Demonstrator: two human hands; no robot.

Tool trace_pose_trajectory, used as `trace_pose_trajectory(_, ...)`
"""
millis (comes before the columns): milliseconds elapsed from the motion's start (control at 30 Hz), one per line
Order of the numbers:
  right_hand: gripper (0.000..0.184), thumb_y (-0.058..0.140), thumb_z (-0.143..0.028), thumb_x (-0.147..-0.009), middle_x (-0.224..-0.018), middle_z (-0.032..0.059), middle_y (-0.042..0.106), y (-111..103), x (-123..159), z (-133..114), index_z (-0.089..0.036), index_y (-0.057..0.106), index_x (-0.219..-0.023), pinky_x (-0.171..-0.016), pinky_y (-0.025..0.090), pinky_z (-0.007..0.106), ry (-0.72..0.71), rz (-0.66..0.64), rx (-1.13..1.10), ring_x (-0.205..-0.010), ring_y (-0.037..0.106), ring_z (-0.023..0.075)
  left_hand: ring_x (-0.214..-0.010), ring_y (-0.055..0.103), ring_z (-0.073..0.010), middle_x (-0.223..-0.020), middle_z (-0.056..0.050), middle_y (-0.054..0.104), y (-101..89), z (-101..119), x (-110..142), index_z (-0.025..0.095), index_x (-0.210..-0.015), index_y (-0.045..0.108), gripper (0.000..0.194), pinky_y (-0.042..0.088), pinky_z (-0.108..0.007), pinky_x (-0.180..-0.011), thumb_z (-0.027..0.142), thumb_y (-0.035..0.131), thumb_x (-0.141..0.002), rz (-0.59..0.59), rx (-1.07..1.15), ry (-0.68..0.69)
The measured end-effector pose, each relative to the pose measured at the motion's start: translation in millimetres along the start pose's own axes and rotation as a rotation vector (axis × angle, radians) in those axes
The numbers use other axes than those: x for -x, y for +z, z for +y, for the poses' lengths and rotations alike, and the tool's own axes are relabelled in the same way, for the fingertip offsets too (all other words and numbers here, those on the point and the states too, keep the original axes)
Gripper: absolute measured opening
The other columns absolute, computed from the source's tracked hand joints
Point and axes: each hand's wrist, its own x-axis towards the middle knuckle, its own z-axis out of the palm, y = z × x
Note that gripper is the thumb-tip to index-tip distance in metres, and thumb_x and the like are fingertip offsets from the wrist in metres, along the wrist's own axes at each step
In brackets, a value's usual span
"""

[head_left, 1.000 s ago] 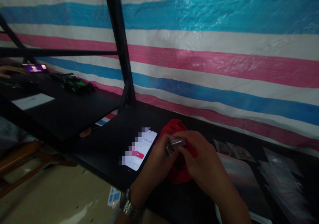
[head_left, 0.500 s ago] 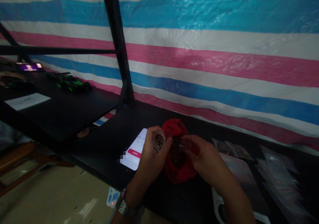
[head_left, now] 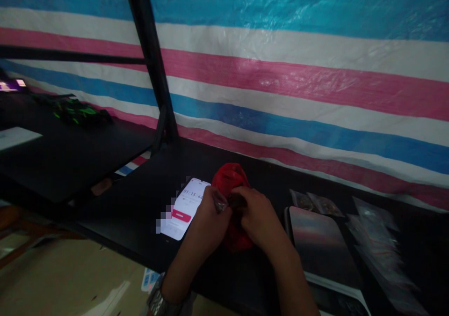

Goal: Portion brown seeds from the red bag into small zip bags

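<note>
My left hand is closed on a small clear plastic bag, its mouth turned toward my right hand. The right fingers are pinched around a small cup that looks dark inside and sits close to the bag's opening. Under both hands lies a red bag, opened out on the black table. Its contents are mostly hidden by my hands. Left of my left hand, a phone with a lit timer screen lies flat.
A flat device with a grey top, perhaps a scale, lies to the right. Behind it are small filled clear bags. A pile of clear zip bags is farther right. A black post rises at the left, beside another table with a green model car.
My right hand has moved left from over the red bag, bringing the cup up to the clear bag in my left hand. The whole view has shifted slightly right and down.
</note>
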Motion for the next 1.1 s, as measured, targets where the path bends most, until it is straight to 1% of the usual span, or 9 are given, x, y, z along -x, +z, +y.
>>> trace_pose_trajectory(100,0.058,0.054,0.010,-0.074,-0.115,0.0063,0.080,-1.6,2.3,3.5,-0.024,0.076,-0.115,-0.103,0.053,0.041,0.034,-0.011,-0.141,-0.112,0.073,0.0248,-0.076,0.063,-0.0207,-0.082,0.002,0.061,-2.8,1.5,-4.1,0.023,-0.093,0.056,0.019,0.049,-0.033,-0.070,0.016,0.061,-0.076,0.003,0.104,-0.053)
trace_pose_trajectory(233,0.053,0.054,0.006,-0.077,-0.111,0.0042,0.081,-6.2,8.3,16.4,-0.024,0.076,-0.114,-0.099,0.058,0.038,0.032,0.001,-0.367,-0.106,0.076,0.0216,-0.081,0.066,-0.0214,-0.086,0.001,0.064,-3.5,1.4,-4.0,0.023,-0.099,0.058,0.024,0.054,-0.034,-0.074,0.027,0.062,-0.076,-0.069,0.289,-0.110)
trace_pose_trajectory(400,0.049,0.054,0.006,-0.076,-0.110,0.0049,0.082,-17.1,14.6,25.5,-0.022,0.075,-0.112,-0.098,0.059,0.037,0.043,-0.007,-0.499,-0.103,0.077,0.0195,-0.086,0.069,-0.0212,-0.090,0.000,0.067,-0.6,1.5,-0.5,0.024,-0.099,0.058,0.028,0.056,-0.035,-0.082,0.032,0.067,-0.074,-0.146,0.455,-0.123)
trace_pose_trajectory(500,0.047,0.057,0.006,-0.076,-0.106,0.0047,0.081,-22.0,17.1,24.2,-0.021,0.074,-0.110,-0.094,0.060,0.035,0.069,-0.035,-0.553,-0.100,0.077,0.0190,-0.082,0.068,-0.0198,-0.087,0.002,0.065,0.8,1.2,0.1,0.024,-0.099,0.057,0.030,0.056,-0.034,-0.079,0.032,0.068,-0.073,-0.127,0.507,-0.133)
trace_pose_trajectory(733,0.047,0.058,0.004,-0.076,-0.110,0.0047,0.079,-20.8,17.4,25.2,-0.022,0.074,-0.111,-0.094,0.058,0.036,0.088,-0.093,-0.552,-0.103,0.075,0.0207,-0.078,0.063,-0.0182,-0.081,0.004,0.061,1.8,-1.4,-4.4,0.023,-0.094,0.058,0.028,0.053,-0.031,-0.074,0.030,0.068,-0.068,-0.078,0.470,-0.101)
trace_pose_trajectory(833,0.043,0.058,0.001,-0.078,-0.112,0.0051,0.079,-20.3,16.4,31.7,-0.023,0.073,-0.111,-0.095,0.058,0.037,0.079,-0.041,-0.574,-0.105,0.075,0.0211,-0.079,0.064,-0.0186,-0.082,0.003,0.063,-1.4,-3.1,-7.0,0.024,-0.091,0.058,0.026,0.051,-0.030,-0.074,0.030,0.068,-0.068,-0.091,0.402,-0.044)
trace_pose_trajectory(967,0.040,0.061,-0.004,-0.080,-0.116,0.0062,0.079,-24.9,16.4,37.3,-0.022,0.072,-0.113,-0.098,0.058,0.040,0.071,0.006,-0.609,-0.107,0.075,0.0219,-0.075,0.062,-0.0179,-0.080,0.004,0.059,-4.6,-3.9,-6.8,0.025,-0.089,0.055,0.019,0.050,-0.031,-0.072,0.036,0.068,-0.079,-0.086,0.255,0.114)
trace_pose_trajectory(1033,0.038,0.064,-0.007,-0.081,-0.115,0.0060,0.079,-30.4,17.7,34.8,-0.023,0.072,-0.114,-0.100,0.057,0.041,0.048,0.059,-0.590,-0.106,0.074,0.0221,-0.072,0.059,-0.0173,-0.078,0.005,0.056,-4.4,-3.4,-5.4,0.025,-0.090,0.054,0.019,0.049,-0.031,-0.069,0.038,0.068,-0.084,-0.043,0.171,0.184)
trace_pose_trajectory(1100,0.036,0.067,-0.011,-0.082,-0.116,0.0054,0.079,-36.8,20.0,27.9,-0.024,0.073,-0.115,-0.102,0.056,0.041,0.014,0.121,-0.578,-0.108,0.074,0.0222,-0.073,0.060,-0.0175,-0.081,0.005,0.058,-3.2,-2.4,-3.6,0.025,-0.095,0.056,0.020,0.049,-0.031,-0.069,0.038,0.069,-0.086,-0.053,0.119,0.218)
